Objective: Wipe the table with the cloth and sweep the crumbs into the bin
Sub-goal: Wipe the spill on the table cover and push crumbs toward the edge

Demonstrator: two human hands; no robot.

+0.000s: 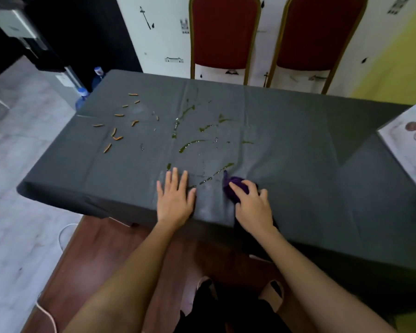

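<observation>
Left hand (175, 200) lies flat on the grey-covered worktop (298, 145) near its front edge, fingers (175, 176) straight and holding nothing. Right hand (252, 203) has its fingers curled over a bunched purple cloth (231, 186), pressed to the worktop just beside a green smear (216, 173). Orange crumbs (117, 126) lie scattered far left; more green streaks (190, 145) mid-surface.

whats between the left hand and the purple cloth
Head view: between left hand and cloth, only grey tablecloth crossed by a thin green smear.
</observation>
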